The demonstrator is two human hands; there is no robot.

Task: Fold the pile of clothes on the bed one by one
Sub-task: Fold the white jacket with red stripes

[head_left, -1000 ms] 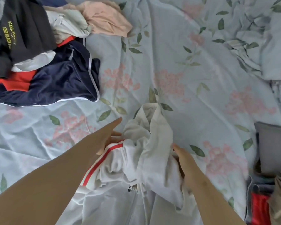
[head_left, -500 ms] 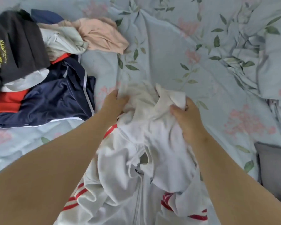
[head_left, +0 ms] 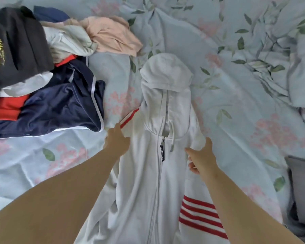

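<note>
Head view: smoothing step, white hoodie (head_left: 158, 173) flat on the bed (head_left: 239, 110), left grip (head_left: 117, 140) spread on its shoulder, right grip (head_left: 202, 156) can't tell; next, probably, sleeves fold inward.

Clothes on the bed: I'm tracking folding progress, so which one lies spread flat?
The white hoodie with red stripes, front up; the others lie crumpled in the pile.
</note>
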